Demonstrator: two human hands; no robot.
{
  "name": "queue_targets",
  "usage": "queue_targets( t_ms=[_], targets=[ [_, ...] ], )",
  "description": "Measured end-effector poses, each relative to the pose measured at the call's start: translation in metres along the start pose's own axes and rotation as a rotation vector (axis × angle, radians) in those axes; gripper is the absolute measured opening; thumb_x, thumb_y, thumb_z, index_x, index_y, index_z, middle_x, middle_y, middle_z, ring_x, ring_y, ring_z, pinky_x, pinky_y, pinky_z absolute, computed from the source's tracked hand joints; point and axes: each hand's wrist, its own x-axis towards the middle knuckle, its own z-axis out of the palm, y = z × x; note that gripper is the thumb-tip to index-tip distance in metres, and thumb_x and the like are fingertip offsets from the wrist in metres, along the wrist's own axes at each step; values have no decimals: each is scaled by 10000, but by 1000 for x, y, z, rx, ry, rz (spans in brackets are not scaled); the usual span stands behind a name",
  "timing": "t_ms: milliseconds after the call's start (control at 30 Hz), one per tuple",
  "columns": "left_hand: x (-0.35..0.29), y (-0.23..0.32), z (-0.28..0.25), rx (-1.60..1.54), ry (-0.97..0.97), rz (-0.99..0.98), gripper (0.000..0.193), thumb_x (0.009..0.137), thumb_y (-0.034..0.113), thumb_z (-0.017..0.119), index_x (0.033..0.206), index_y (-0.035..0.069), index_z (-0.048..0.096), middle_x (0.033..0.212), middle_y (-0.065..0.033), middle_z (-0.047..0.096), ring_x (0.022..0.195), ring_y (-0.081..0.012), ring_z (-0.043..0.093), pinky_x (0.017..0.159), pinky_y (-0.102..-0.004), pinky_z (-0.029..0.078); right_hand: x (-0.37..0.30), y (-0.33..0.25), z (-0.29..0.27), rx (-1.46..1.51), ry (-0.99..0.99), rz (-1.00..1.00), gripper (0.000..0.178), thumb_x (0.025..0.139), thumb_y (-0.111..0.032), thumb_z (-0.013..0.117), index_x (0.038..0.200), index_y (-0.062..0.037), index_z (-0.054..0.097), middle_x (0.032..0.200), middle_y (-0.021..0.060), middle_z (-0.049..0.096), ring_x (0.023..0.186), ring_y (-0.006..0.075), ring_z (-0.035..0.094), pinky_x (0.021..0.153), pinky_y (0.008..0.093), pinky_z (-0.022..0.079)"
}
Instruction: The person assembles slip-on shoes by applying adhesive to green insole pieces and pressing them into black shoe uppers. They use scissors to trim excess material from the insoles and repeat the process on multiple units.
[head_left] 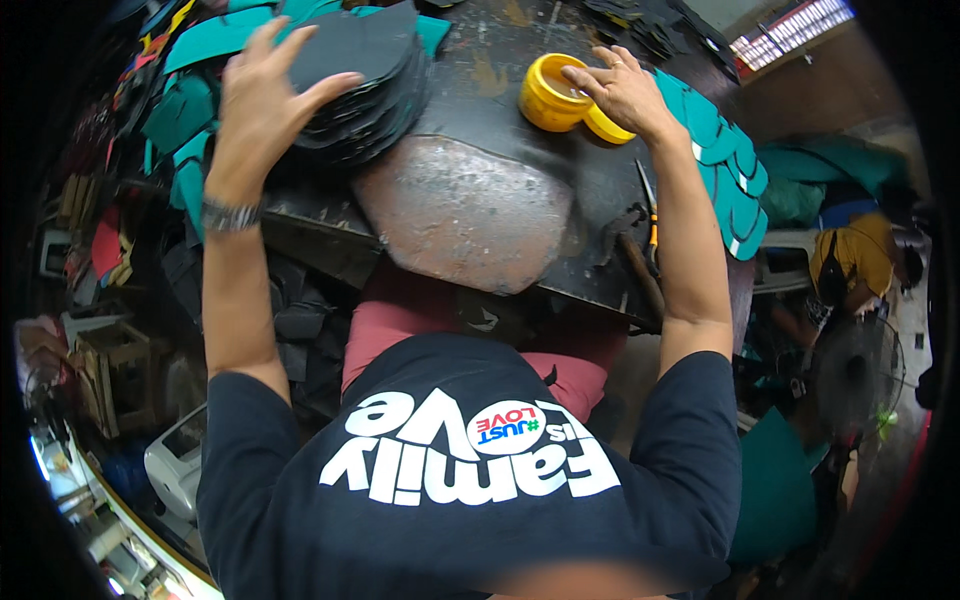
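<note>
My left hand (255,105) is open, its fingers spread at the left side of a tall stack of black cut pieces (355,50). The thumb reaches over the top piece. On the right, my right hand (630,100) is at a yellow jar (550,108) with light brown contents, its thumb reaching over the opening. Whether the thumb touches the contents, I cannot tell. The other fingers are loosely stretched. A yellow lid (608,127) lies beside the jar, partly under this hand. In front of me, a worn, angular slab (465,210) rests at the table's near edge.
Scissors (652,225) with an orange handle and a hammer (640,270) lie near my right forearm. Overlapping teal pieces (712,140) line the table's right edge; more teal pieces (185,110) lie left. A person in yellow (858,255) and a fan (858,370) are at right.
</note>
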Motion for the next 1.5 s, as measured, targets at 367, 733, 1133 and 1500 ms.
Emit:
queue_targets(
  t_ms=[367, 733, 1133, 1500],
  targets=[
    [11, -8, 29, -57, -381, -35, 776, 880, 651, 676, 1200, -56, 691, 1078, -257, 730, 982, -418, 716, 869, -448, 573, 29, -19, 2, -365, -105, -61, 472, 1059, -347, 449, 1515, -467, 429, 1035, 138, 721, 965, 342, 709, 776, 454, 593],
    [35, 9, 38, -54, -367, 108, 537, 893, 555, 660, 752, 41, 726, 688, -210, 670, 673, -391, 666, 644, -443, 539, -42, -99, -39, -132, -513, 208, 756, 982, -715, 420, 994, -53, 784, 966, 197, 751, 937, 381, 718, 817, 463, 562],
    [44, -9, 61, -56, -290, 289, 335, 922, 362, 637, 815, 52, 704, 649, -178, 644, 599, -344, 656, 553, -464, 503, -145, -123, -14, 786, -97, 209, 294, 960, -211, 714, 1210, -56, 711, 932, 98, 674, 769, 149, 627, 710, 290, 509],
    [-8, 28, -71, -478, 371, -52, 199, 955, 58, 573, 1141, 44, 641, 876, -161, 700, 758, -300, 683, 665, -386, 532, -177, -116, -38, 1348, 749, 390, 347, 1035, -116, 605, 1369, -24, 581, 1071, 62, 663, 860, 104, 646, 783, 251, 528]
  ],
)
